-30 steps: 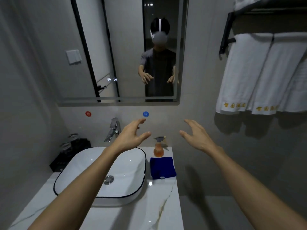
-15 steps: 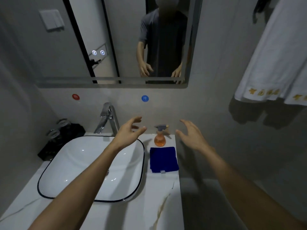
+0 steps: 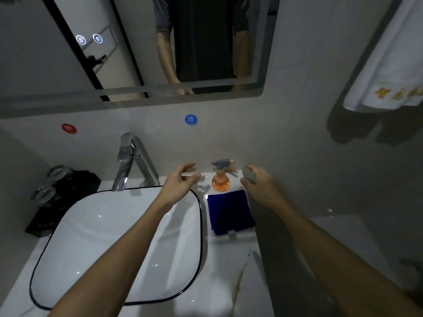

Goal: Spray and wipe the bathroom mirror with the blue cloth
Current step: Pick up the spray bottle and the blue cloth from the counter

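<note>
We see the folded blue cloth [image 3: 230, 211] lying flat on the marble counter [image 3: 229, 282], just right of the white basin [image 3: 119, 245], with the orange spray bottle [image 3: 220, 179] standing upright at its far edge against the wall. Our left hand [image 3: 179, 181] and right hand [image 3: 258, 183] hover on either side of the bottle, fingers loosely spread, touching nothing. Above, the mirror [image 3: 68, 65] reflects our torso and arms; a chrome tap [image 3: 132, 161] stands behind the basin, and a white towel [image 3: 386, 65] hangs at right.

Spray bottle [image 3: 220, 179] upright behind blue cloth [image 3: 230, 211]; left hand [image 3: 180, 181] and right hand [image 3: 259, 184] flank bottle, fingers spread, not touching.
</note>
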Available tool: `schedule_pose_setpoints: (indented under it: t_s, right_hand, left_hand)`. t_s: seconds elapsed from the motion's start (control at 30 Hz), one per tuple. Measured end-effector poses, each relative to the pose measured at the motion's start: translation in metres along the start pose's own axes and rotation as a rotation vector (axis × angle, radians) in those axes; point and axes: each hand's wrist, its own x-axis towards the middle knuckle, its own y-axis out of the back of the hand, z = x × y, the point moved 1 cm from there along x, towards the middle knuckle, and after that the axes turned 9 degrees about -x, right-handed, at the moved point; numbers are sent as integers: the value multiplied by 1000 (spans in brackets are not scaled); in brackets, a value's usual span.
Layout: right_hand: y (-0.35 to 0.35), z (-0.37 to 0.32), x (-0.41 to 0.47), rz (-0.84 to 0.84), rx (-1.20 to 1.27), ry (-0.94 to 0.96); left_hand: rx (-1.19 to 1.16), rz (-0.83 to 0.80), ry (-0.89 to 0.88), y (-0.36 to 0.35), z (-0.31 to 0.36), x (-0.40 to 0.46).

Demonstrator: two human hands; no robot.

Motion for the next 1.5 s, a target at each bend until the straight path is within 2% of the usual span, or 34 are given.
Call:
schedule_pose_setpoints:
  t_s: [0.27, 0.43, 0.63, 0.8, 1.07, 1.2, 1.37, 1.5]
  right_hand:
    - [-28, 32, 36, -65, 36, -90]
    - [-51, 45, 63, -115, 101, -118]
    - [-76, 52, 87, -160, 115, -137]
    - [-102, 63, 95, -219, 146, -179]
    - [-124, 83, 91, -199, 128, -132]
    - [-126, 87, 93, -149, 107, -121]
    - [-124, 88, 96, -165, 104, -120]
    - [-120, 85, 92, -160, 105, -115]
  left_hand:
    - [-31, -58, 88, -19, -26, 61]
    - [-104, -56, 203, -42, -48, 92]
    - [-73, -126, 258, -68, -65, 121]
    - [-17, -201, 246, -82, -80, 143]
    - [-144, -245, 183, -96, -89, 167]
    - [-222, -223, 166, -96, -93, 173]
    - [-314, -77, 151, -102, -81, 169]
    - [-480, -79, 86, -91, -54, 159]
